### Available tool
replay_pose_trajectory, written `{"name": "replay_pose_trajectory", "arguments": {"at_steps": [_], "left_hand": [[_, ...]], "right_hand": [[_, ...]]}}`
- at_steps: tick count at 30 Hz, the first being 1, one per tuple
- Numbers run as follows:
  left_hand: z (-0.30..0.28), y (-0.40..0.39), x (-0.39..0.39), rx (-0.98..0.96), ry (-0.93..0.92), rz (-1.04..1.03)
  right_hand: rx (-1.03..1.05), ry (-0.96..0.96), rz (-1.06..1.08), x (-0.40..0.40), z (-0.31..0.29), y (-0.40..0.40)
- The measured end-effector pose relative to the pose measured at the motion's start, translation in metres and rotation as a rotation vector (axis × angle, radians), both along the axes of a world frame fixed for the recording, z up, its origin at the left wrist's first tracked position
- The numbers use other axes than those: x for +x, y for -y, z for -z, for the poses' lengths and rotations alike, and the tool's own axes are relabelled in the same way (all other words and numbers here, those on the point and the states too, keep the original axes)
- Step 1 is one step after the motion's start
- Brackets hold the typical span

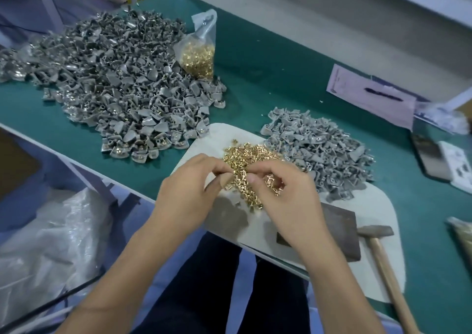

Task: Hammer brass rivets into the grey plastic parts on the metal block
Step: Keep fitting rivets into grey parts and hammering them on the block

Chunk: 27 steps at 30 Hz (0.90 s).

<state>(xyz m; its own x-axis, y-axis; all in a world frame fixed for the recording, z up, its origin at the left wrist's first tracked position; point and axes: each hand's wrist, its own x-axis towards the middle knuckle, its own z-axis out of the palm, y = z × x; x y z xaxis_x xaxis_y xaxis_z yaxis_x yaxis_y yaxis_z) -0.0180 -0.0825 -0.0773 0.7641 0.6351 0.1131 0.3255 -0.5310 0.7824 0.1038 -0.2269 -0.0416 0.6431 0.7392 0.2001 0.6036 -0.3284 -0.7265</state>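
Both hands (194, 180) (283, 193) pinch brass rivets (245, 155) (paper's (370, 96) writing unreadable).

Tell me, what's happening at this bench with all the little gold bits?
A person is sorting through a loose pile of brass rivets on a pale mat. The left hand and right hand both pinch at rivets. The hammer lies untouched beside the metal block. Heaps of grey plastic parts wait nearby, so no hammering is happening yet.

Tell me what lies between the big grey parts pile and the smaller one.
In the head view, between the big pile and the smaller pile lie bare green mat and the pale pad's far edge.
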Motion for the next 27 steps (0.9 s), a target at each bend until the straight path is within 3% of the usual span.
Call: {"name": "replay_pose_trajectory", "arguments": {"at_steps": [3, 8, 11, 15, 23, 27], "left_hand": [[-0.01, 0.018, 0.005, -0.207, 0.151, 0.105], [-0.026, 0.051, 0.023, -0.6, 0.244, 0.268], [-0.029, 0.069, 0.034, -0.696, 0.233, 0.312], [-0.036, 0.087, 0.048, -0.698, 0.201, 0.372], [-0.041, 0.116, 0.072, -0.45, 0.089, 0.493], [-0.04, 0.111, 0.091, -0.156, -0.003, 0.383]], "right_hand": [[0.045, 0.037, -0.042, -0.008, -0.001, 0.021], [0.153, 0.246, 0.097, -0.005, 0.001, 0.056], [0.246, 0.354, 0.146, -0.001, 0.004, 0.078], [0.269, 0.402, 0.227, 0.001, 0.008, 0.103], [0.349, 0.365, 0.405, 0.013, 0.027, 0.132], [0.46, 0.243, 0.557, 0.018, 0.045, 0.142]]}}
